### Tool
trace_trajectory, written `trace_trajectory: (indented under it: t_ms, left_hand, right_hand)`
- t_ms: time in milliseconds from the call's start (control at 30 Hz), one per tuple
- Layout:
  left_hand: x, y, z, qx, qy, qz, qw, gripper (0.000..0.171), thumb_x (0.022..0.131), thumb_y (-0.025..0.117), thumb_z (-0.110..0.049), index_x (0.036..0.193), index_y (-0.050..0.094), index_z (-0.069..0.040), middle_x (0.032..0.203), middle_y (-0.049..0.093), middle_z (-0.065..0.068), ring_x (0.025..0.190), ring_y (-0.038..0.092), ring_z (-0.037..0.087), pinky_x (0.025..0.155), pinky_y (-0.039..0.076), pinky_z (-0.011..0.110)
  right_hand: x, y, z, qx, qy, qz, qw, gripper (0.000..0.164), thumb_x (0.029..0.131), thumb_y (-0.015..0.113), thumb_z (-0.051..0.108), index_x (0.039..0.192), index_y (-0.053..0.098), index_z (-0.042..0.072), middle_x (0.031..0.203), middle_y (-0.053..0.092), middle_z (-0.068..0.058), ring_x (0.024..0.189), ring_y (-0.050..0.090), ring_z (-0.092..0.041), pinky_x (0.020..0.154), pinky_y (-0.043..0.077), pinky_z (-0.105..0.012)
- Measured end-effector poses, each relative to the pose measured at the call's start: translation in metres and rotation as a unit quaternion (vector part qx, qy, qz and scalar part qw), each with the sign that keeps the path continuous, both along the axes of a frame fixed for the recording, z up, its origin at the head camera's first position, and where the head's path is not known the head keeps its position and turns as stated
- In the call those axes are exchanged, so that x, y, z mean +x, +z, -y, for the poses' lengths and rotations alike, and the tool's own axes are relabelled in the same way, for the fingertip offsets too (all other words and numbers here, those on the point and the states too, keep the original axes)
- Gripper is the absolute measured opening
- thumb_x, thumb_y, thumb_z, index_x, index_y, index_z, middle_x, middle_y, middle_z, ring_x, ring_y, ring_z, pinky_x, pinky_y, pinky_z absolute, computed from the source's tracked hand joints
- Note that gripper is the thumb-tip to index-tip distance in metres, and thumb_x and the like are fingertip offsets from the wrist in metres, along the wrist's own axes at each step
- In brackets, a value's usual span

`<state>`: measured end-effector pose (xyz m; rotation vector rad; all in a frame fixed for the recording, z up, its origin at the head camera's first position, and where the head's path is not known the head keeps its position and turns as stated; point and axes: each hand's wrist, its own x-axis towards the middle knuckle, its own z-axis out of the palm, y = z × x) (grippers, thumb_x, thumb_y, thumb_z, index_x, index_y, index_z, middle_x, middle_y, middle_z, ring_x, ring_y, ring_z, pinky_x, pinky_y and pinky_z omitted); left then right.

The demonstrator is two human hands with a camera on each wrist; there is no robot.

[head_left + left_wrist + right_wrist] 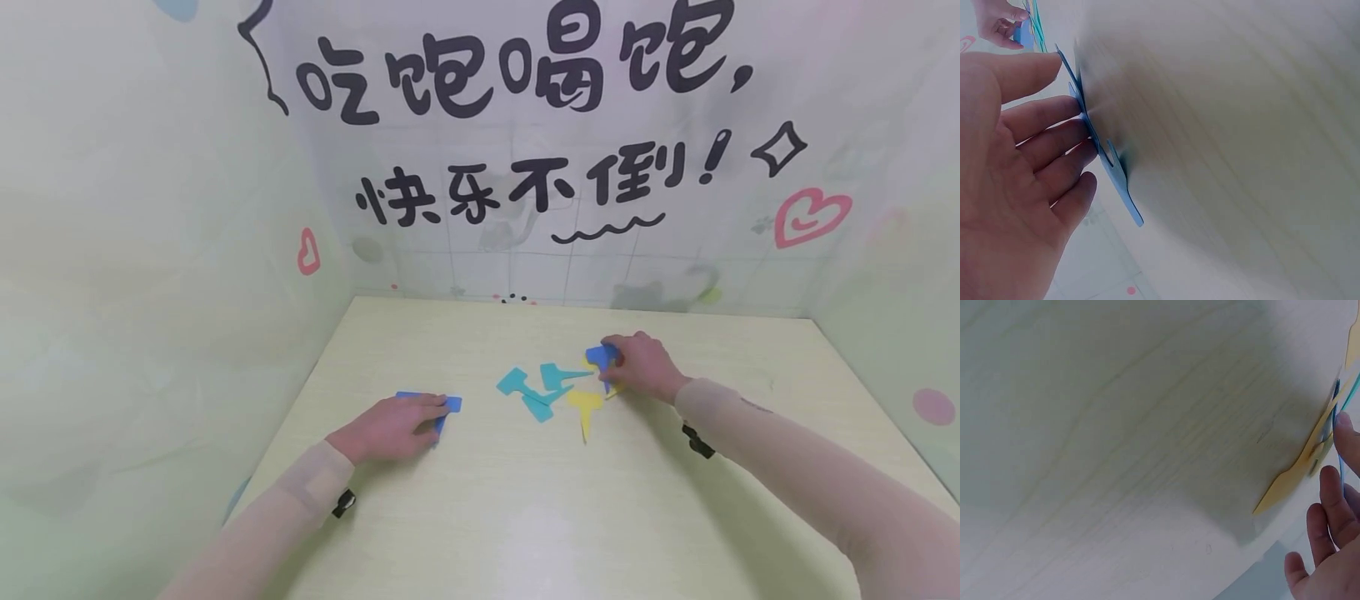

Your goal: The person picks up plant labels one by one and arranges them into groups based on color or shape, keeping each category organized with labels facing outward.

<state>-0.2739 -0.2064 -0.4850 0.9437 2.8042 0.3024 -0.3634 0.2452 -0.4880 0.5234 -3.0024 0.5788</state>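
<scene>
My left hand (392, 427) rests on blue T-shaped plant labels (453, 404) on the left side of the table. In the left wrist view, its fingertips touch the overlapping blue labels, with the thumb near a stem's tip. Farther right, my right hand (647, 367) pinches a blue T-shaped plant label (597, 357) between thumb and fingers. Beneath that hand lie yellow labels (1288, 481), partly hidden. A yellow label (585, 401) and several teal labels (515, 382) are spread just to its left.
The pale wood-grain table (510, 508) meets a printed back wall (465, 267) with dark lettering. Light side walls (150, 333) stand to the left and right. A small black device (698, 442) hangs under the right wrist, another (343, 503) under the left.
</scene>
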Motion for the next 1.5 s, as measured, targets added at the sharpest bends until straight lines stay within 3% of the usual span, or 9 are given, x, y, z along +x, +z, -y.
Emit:
trace_trajectory:
  t_ms: [200,433,667,867,1267,1500]
  left_hand:
    - [0.0,0.001,-0.001,-0.004,-0.004,0.002,1.0,0.052,0.101,0.059,-0.034,0.147,0.053,-0.011,0.156,0.043,0.003,0.144,0.039,0.024,0.112,0.038,0.047]
    - [0.0,0.0,0.0,-0.011,-0.003,0.0,0.9999,0.053,0.101,0.058,-0.035,0.148,0.052,-0.011,0.156,0.043,0.003,0.144,0.038,0.024,0.113,0.037,0.047]
    - [0.0,0.0,-0.001,-0.015,-0.005,-0.008,0.9998,0.053,0.101,0.059,-0.034,0.148,0.052,-0.009,0.155,0.044,0.006,0.143,0.04,0.026,0.112,0.038,0.048]
    - [0.001,0.002,-0.002,-0.016,-0.003,-0.008,0.9998,0.054,0.101,0.059,-0.032,0.148,0.05,-0.007,0.154,0.045,0.01,0.141,0.042,0.029,0.111,0.039,0.049]
    - [-0.001,0.002,-0.004,-0.02,-0.006,-0.007,0.9997,0.054,0.102,0.058,-0.033,0.149,0.05,-0.01,0.154,0.045,0.01,0.14,0.044,0.031,0.11,0.04,0.05]
    - [-0.001,0.001,-0.003,-0.017,-0.011,-0.011,0.9997,0.052,0.101,0.06,-0.032,0.148,0.052,-0.012,0.153,0.046,0.01,0.138,0.046,0.032,0.108,0.043,0.051]
  right_hand:
    - [-0.002,0.006,-0.008,0.002,0.022,-0.005,1.0,0.041,0.087,0.079,0.016,0.125,0.069,0.004,0.089,0.07,-0.005,0.077,0.061,-0.02,0.073,0.051,-0.039]
    - [0.001,0.016,-0.017,0.038,0.048,-0.039,0.997,0.036,0.087,0.08,0.022,0.118,0.073,0.006,0.098,0.073,-0.006,0.09,0.066,-0.027,0.08,0.054,-0.049]
    - [0.004,0.019,-0.014,0.034,0.053,-0.082,0.995,0.036,0.085,0.083,0.029,0.113,0.076,0.009,0.127,0.059,-0.02,0.115,0.055,-0.041,0.089,0.05,-0.06]
    - [0.005,0.024,0.003,0.022,0.065,-0.117,0.991,0.034,0.083,0.084,0.031,0.11,0.077,0.011,0.137,0.053,-0.025,0.125,0.048,-0.046,0.096,0.042,-0.065]
    - [0.014,0.022,0.058,-0.024,0.076,-0.057,0.995,0.034,0.086,0.08,0.039,0.114,0.076,0.019,0.147,0.046,-0.017,0.135,0.04,-0.041,0.108,0.033,-0.064]
    - [0.023,0.018,0.095,-0.039,0.107,-0.052,0.992,0.035,0.086,0.08,0.041,0.116,0.076,0.022,0.148,0.046,-0.015,0.137,0.037,-0.038,0.109,0.031,-0.063]
